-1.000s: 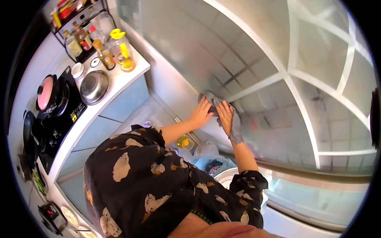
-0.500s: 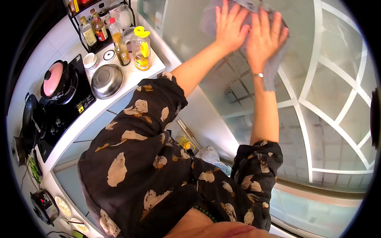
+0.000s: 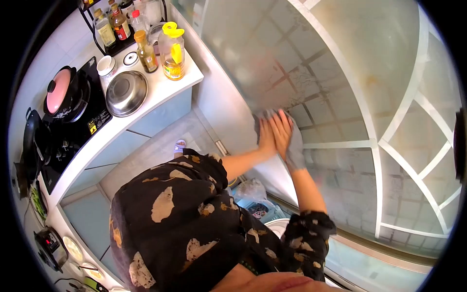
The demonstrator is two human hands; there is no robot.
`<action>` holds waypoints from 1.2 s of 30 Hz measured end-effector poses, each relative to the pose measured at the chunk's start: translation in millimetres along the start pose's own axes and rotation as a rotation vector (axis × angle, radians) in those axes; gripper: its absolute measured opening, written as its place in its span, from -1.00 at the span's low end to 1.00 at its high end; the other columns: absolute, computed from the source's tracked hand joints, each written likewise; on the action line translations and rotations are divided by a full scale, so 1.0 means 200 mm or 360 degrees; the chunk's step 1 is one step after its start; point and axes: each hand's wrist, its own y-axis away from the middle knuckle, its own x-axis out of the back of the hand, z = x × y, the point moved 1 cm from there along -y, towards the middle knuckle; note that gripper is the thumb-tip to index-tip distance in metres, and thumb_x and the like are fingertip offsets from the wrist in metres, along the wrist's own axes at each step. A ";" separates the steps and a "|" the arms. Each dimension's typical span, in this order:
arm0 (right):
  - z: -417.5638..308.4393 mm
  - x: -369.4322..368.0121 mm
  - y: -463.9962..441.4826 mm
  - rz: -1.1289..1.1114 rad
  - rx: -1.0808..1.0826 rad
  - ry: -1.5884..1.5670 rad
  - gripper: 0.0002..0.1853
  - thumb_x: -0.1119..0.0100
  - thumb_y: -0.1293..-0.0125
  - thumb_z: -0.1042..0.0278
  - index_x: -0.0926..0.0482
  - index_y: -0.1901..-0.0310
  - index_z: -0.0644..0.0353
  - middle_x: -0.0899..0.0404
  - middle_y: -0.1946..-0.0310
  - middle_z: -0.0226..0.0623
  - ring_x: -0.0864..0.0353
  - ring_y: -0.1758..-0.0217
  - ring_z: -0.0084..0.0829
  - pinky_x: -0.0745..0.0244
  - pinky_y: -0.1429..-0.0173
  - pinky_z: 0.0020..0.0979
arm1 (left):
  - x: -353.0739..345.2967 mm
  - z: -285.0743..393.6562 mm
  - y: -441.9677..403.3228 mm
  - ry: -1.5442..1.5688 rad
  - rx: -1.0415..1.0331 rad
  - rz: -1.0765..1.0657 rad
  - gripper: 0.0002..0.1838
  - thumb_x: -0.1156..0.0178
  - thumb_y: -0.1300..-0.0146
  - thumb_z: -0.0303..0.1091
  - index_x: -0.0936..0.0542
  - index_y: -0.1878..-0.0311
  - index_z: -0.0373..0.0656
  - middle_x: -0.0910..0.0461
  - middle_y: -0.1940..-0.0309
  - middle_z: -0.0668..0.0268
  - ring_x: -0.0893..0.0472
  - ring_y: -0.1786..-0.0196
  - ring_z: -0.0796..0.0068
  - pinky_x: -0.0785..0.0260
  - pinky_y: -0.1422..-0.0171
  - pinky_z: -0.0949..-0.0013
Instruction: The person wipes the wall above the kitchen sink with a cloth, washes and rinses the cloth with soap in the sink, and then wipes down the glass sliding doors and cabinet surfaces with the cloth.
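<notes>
My left hand (image 3: 266, 137) and my right hand (image 3: 281, 130) lie flat, side by side, on a grey cloth (image 3: 296, 146). They press it against the frosted glass panel (image 3: 335, 119) near its left edge. The fingers of both hands are stretched out, not curled around the cloth. Part of the cloth hangs below my right hand, over the wrist. White strips (image 3: 340, 144) divide the glass into curved sections.
On the left, a white counter (image 3: 160, 92) bears a steel bowl (image 3: 126, 92), a yellow-capped oil jug (image 3: 172, 53) and a sauce bottle (image 3: 146, 52). A pink-lidded pot (image 3: 59, 90) stands on the black stove (image 3: 73, 131). Below sits a blue basket (image 3: 272, 211).
Both hands have slid the cloth down the glass and to the left, and now sit closer together. The body has shifted, showing more floor and a slippered foot.
</notes>
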 end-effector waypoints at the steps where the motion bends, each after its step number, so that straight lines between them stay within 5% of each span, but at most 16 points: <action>1: 0.00 0.03 0.13 -0.0039 0.0127 0.0132 -0.58 0.35 -0.45 0.27 -0.24 -0.25 0.24 -0.16 -0.35 -0.26 -0.07 -0.43 -0.32 0.10 -0.48 -0.33 | 0.06 0.06 0.11 0.0386 -0.0073 -0.0269 -0.39 0.02 -0.25 -0.25 -0.16 -0.31 -0.36 -0.20 -0.21 -0.13 -0.13 -0.30 -0.24 0.12 -0.42 -0.16; 3: 0.04 0.05 0.38 0.0162 -0.0542 -0.2287 -0.58 0.24 -0.38 0.33 -0.26 -0.25 0.17 -0.21 -0.32 -0.29 -0.05 -0.45 -0.34 0.08 -0.46 -0.28 | 0.12 0.15 0.23 0.1167 -0.0133 -0.0376 -0.28 -0.04 -0.18 -0.26 -0.03 -0.35 -0.35 -0.04 -0.29 -0.17 0.09 -0.35 -0.38 0.36 -0.45 -0.20; 9: 0.15 0.03 0.49 -0.0030 -0.0795 -0.2086 -0.56 0.11 -0.28 0.39 -0.34 -0.22 0.08 -0.29 -0.27 -0.35 -0.08 -0.44 -0.26 0.15 -0.43 -0.13 | 0.43 0.10 -0.01 0.1246 -0.0429 0.0008 -0.33 -0.15 -0.08 -0.24 -0.25 -0.27 -0.27 -0.15 -0.26 -0.09 0.01 -0.32 -0.36 0.29 -0.41 -0.26; 17: 0.74 -0.01 -0.42 0.0399 -0.1292 -0.1896 -0.64 0.13 -0.31 0.36 -0.41 -0.14 0.04 -0.30 -0.27 -0.34 -0.10 -0.42 -0.14 0.17 -0.41 -0.03 | 0.53 -0.36 -0.91 0.1118 -0.0205 0.0686 -0.62 -0.09 -0.12 -0.28 -0.44 0.01 -0.24 -0.31 -0.11 -0.01 -0.06 -0.31 -0.29 0.26 -0.41 -0.27; 25: 1.22 -0.08 -1.62 0.1046 -0.1067 -0.1803 -0.65 0.11 -0.26 0.31 -0.50 -0.05 0.09 -0.36 -0.22 -0.25 -0.13 -0.39 -0.10 0.14 -0.41 0.00 | 0.46 -1.15 -1.72 0.1193 0.0303 0.0912 -0.50 0.00 -0.23 -0.24 -0.29 -0.23 -0.19 -0.18 -0.28 0.03 0.04 -0.41 -0.16 0.27 -0.42 -0.20; 28: 1.04 -0.22 -2.05 0.1327 -0.1099 -0.1911 -0.64 0.11 -0.25 0.29 -0.50 -0.05 0.11 -0.34 -0.23 -0.27 -0.13 -0.39 -0.12 0.16 -0.44 -0.06 | 0.18 -1.43 -1.82 0.1164 0.0486 0.0925 -0.41 0.03 -0.27 -0.17 -0.19 -0.34 -0.14 -0.04 -0.39 0.08 0.11 -0.46 -0.06 0.28 -0.42 -0.18; 30: 0.94 -0.18 -2.23 0.0373 -0.0899 0.0216 -0.63 0.14 -0.26 0.26 -0.50 -0.07 0.10 -0.29 -0.27 -0.29 -0.06 -0.42 -0.14 0.18 -0.47 -0.11 | 0.06 -1.53 -1.78 0.1115 0.0571 0.0862 -0.37 0.04 -0.28 -0.13 -0.12 -0.38 -0.11 0.02 -0.42 0.10 0.14 -0.48 -0.01 0.29 -0.42 -0.18; 31: 0.94 -0.15 -2.27 0.0368 -0.0881 0.0225 -0.63 0.14 -0.26 0.26 -0.50 -0.07 0.10 -0.29 -0.27 -0.29 -0.06 -0.42 -0.14 0.18 -0.47 -0.11 | 0.02 -1.57 -1.79 0.1048 0.0713 0.0725 -0.35 0.04 -0.28 -0.11 -0.08 -0.40 -0.08 0.04 -0.43 0.12 0.15 -0.48 0.00 0.29 -0.42 -0.19; 33: 0.93 -0.05 -2.30 0.0622 -0.0575 -0.1421 -0.61 0.14 -0.27 0.25 -0.48 -0.10 0.10 -0.25 -0.30 -0.31 0.03 -0.45 -0.19 0.18 -0.47 -0.12 | -0.02 -1.61 -1.76 0.1032 0.0812 0.0594 -0.30 0.04 -0.28 -0.09 0.02 -0.43 -0.04 0.09 -0.45 0.15 0.18 -0.49 0.03 0.31 -0.40 -0.22; 36: 0.80 -0.02 -2.35 0.0562 -0.0329 -0.1358 -0.61 0.18 -0.29 0.26 -0.49 -0.09 0.10 -0.26 -0.29 -0.32 0.05 -0.45 -0.22 0.16 -0.47 -0.17 | -0.36 -1.73 -1.68 0.0901 0.0718 0.0613 -0.26 0.01 -0.26 -0.09 0.06 -0.44 0.01 0.12 -0.45 0.18 0.16 -0.49 0.04 0.29 -0.40 -0.23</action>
